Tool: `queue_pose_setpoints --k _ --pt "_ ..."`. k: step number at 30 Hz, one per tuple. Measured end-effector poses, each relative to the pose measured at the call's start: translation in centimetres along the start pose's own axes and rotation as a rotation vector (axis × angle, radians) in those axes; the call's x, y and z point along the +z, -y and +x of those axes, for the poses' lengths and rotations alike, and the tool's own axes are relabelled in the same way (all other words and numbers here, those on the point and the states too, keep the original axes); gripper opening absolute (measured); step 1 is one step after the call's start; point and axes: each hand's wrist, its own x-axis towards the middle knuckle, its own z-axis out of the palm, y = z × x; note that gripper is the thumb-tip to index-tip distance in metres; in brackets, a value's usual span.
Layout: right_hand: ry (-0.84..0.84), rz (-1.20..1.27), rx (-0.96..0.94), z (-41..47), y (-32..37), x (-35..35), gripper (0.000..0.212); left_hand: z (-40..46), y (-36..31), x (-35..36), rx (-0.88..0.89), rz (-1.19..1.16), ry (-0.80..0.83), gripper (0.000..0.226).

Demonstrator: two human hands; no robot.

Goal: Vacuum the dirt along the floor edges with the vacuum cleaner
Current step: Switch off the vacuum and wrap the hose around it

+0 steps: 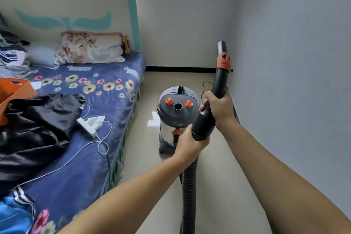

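Between bed (98, 89) and grey wall (284, 62), both hands' grips hold the vacuum wand (216, 89) above beige tiles (228, 157).

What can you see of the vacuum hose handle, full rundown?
The hose handle is a curved, rigid black tube, plastic by the look, with an orange collar near its open top end, which points up beside the grey wall. Its lower end joins a ribbed black hose dropping toward the floor. The right hand grips its middle; the left hand grips the ribbed cuff below. No nozzle is fitted. The canister stands behind it.
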Motion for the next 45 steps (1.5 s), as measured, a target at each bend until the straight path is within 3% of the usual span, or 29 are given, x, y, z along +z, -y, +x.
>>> queue_pose_setpoints --k 9,19,23,26,28,35,40,45 --pt "0.041 -0.138 0.079 14.4 -7.3 8.5 0.022 14.4 4.9 -5.8 -0.163 -0.046 0.033 0.025" --pt "0.084 -0.243 0.135 29.6 -14.0 20.0 0.031 34.8 10.5 -17.4 -0.276 -0.073 0.137 0.022" --pt "-0.042 -0.482 0.357 33.3 -19.3 19.1 0.012 41.7 11.3 -20.6 -0.313 -0.087 0.106 0.018" --pt "-0.008 -0.686 0.618 34.7 -24.7 18.3 0.021 45.4 12.8 -21.9 -0.343 -0.127 0.078 0.017" --pt "0.033 -0.839 0.67 35.2 -27.4 18.8 0.026 46.9 14.2 -22.2 -0.384 -0.154 0.064 0.018" --pt "0.018 -1.212 0.668 37.7 -34.5 20.7 0.044 50.3 18.6 -21.7 -0.529 -0.284 0.095 0.02" --pt "0.07 -1.382 0.565 38.6 -36.8 20.6 0.039 51.2 21.1 -21.9 -0.564 -0.302 0.136 0.02" --pt "0.245 -1.573 0.413 38.3 -36.6 19.5 0.031 51.1 21.5 -21.6 -0.602 -0.332 0.132 0.018"
